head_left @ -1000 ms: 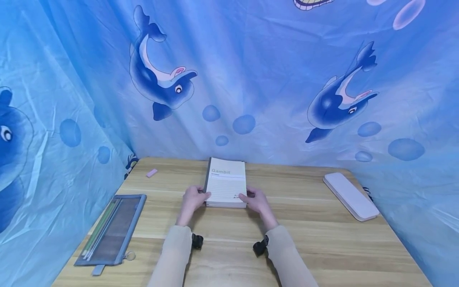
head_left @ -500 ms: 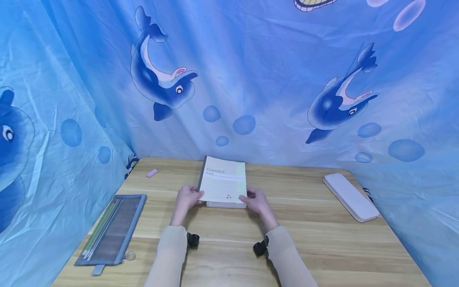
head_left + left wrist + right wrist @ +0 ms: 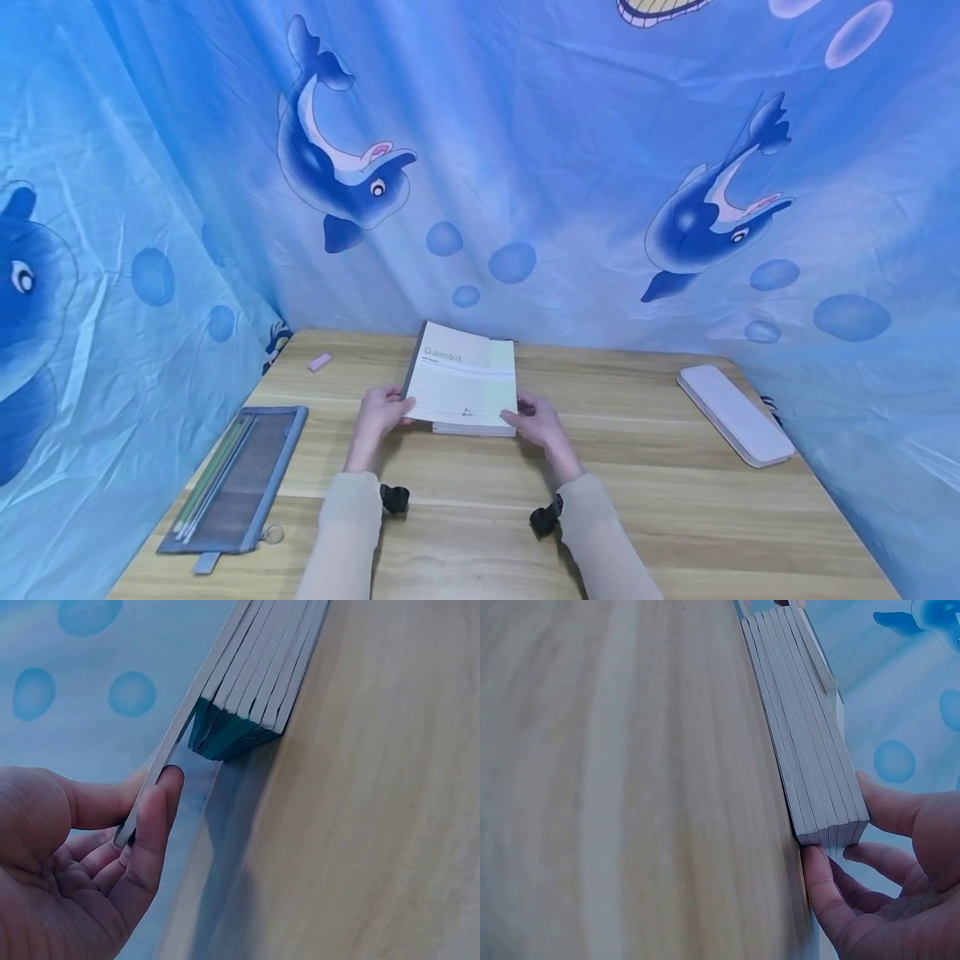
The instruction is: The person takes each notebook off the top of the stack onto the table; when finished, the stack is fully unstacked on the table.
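The top notebook, white with "Gambit" on its cover and a dark spine, sits skewed to the left over a stack of several notebooks. Its left edge is pinched by my left hand, thumb above and fingers below. In the left wrist view that notebook's thin edge slants out past the teal spines of the others. My right hand grips the stack's near right corner, with the thumb on top and fingertips at the side. The lower notebooks rest on the table.
At the left lies a grey mesh pencil pouch with pencils inside and a ring on its zip. A small pink eraser lies at the back left. The white case is near the right edge. A blue dolphin-print curtain hangs behind the table.
My left hand has moved left, sliding the top notebook with it, so a pale green strip of the cover below shows at the right. My right hand has stayed on the stack's corner.
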### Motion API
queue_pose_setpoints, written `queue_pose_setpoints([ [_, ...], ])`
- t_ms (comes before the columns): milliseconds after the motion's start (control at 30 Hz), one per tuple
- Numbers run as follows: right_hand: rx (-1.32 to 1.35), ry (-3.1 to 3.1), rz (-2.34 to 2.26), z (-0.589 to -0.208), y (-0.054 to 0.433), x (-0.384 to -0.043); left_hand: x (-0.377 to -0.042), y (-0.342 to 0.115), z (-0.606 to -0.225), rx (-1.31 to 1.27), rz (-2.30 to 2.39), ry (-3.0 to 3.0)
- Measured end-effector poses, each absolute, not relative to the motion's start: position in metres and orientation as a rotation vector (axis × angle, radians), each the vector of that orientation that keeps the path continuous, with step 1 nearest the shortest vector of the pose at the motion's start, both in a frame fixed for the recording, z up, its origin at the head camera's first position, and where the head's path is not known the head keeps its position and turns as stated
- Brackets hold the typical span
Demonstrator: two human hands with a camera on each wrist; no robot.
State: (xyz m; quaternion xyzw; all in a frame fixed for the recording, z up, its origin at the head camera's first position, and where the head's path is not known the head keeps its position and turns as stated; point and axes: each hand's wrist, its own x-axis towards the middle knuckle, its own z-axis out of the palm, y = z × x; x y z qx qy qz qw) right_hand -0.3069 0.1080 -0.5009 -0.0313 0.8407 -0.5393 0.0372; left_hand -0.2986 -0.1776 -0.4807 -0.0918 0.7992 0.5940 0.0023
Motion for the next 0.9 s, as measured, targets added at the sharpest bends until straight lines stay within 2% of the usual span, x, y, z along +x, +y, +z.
queue_pose_setpoints([
  [900,-0.094,2.619,-1.587,-0.503,0.11,-0.306,-0.29,-0.236,-0.479,-0.478,1.945,2.462],
])
